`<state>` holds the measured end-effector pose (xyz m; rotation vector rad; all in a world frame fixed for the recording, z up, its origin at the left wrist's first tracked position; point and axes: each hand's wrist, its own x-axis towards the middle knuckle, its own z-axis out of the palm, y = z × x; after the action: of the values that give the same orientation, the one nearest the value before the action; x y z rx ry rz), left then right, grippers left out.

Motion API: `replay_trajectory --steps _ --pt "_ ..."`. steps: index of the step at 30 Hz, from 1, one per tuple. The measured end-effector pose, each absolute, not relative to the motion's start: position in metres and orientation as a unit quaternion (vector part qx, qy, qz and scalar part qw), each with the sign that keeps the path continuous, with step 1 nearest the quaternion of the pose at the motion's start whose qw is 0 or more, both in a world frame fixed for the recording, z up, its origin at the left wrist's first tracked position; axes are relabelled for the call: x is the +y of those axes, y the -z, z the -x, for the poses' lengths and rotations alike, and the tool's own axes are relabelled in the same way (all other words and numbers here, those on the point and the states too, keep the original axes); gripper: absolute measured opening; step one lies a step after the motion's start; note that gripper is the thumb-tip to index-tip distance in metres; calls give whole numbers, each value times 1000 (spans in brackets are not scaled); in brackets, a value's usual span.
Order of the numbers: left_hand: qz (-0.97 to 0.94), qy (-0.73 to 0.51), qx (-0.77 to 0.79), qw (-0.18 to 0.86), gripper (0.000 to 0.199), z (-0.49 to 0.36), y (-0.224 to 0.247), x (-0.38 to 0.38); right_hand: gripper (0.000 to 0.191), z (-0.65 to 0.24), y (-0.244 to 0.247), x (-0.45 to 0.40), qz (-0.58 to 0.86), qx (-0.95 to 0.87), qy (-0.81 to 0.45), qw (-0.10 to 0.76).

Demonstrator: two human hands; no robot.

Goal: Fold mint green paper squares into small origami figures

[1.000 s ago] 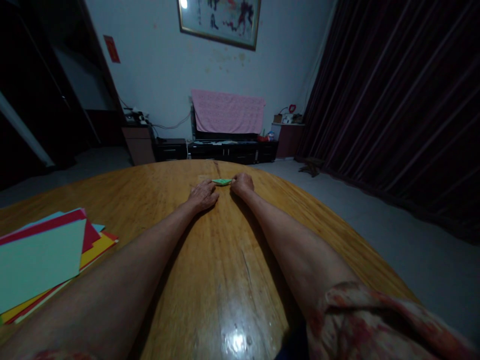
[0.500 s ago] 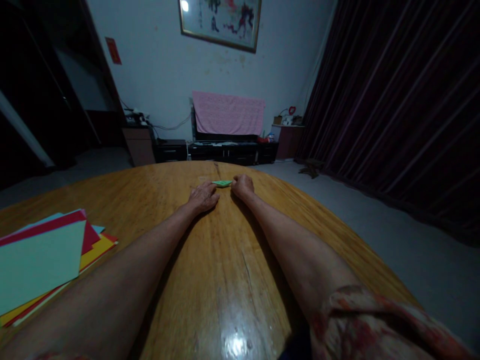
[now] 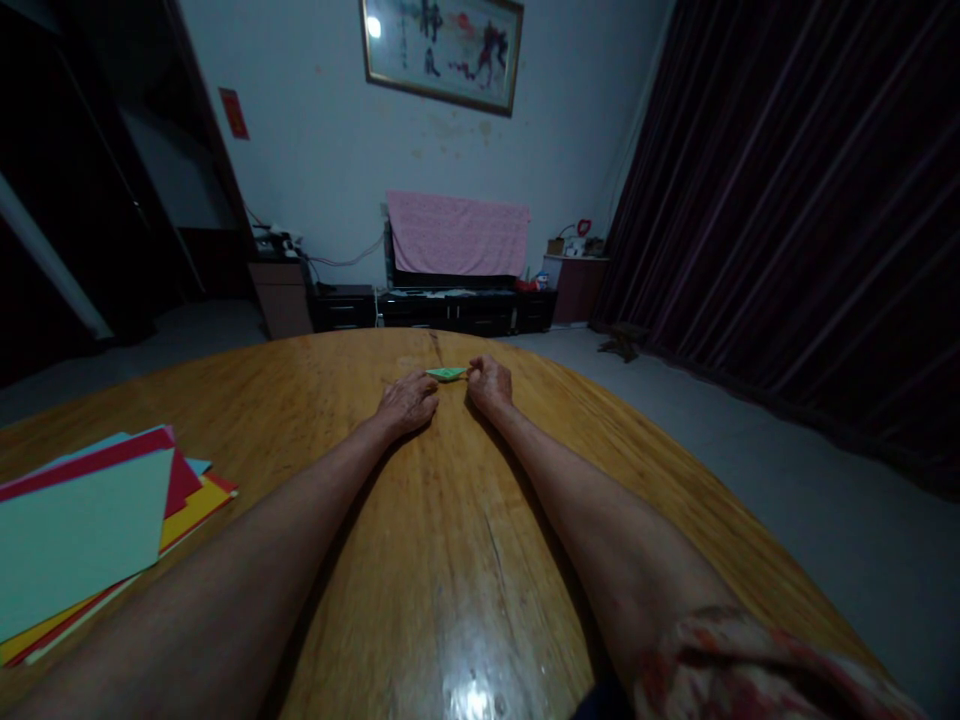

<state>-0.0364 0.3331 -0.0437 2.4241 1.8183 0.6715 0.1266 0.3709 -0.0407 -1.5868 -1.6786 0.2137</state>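
Observation:
A small piece of folded green paper (image 3: 447, 374) lies near the far side of the wooden table, between my two hands. At its left end is my left hand (image 3: 409, 400), resting low on the wood with fingers bent and their tips on the paper. My right hand (image 3: 491, 384) curls at the opposite end, thumb and forefinger closed around the paper's right tip. Both forearms stretch forward over the table, and the fingers partly hide the paper's ends.
On the left of the round wooden table (image 3: 420, 520) lies a stack of coloured paper sheets (image 3: 82, 540), pale green on top, close to my left forearm. Beyond the far edge stand a low black cabinet (image 3: 480, 318) and a screen draped with a pink cloth (image 3: 457, 233). Dark curtains (image 3: 780, 230) hang at right.
The view has tilted up slightly, so everything sits a little lower. My right hand has shifted slightly at the paper's right tip; the left stays at the other end.

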Motion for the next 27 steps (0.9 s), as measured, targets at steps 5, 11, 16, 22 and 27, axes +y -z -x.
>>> replay_trajectory --steps 5,11,16,22,27 --pt "-786 -197 586 7 31 36 43 334 29 -126 39 370 635 -658 -94 394" --pt "-792 -193 580 7 32 34 42 336 30 -126 39 372 644 -655 -89 385" --pt "-791 -192 581 8 35 30 41 336 31 -126 37 371 649 -652 -88 382" --pt "-793 -194 577 17 34 26 40 336 34 -126 36 372 653 -652 -93 374" --pt "-796 -185 576 17 32 23 38 337 35 -126 38 375 655 -653 -85 371"
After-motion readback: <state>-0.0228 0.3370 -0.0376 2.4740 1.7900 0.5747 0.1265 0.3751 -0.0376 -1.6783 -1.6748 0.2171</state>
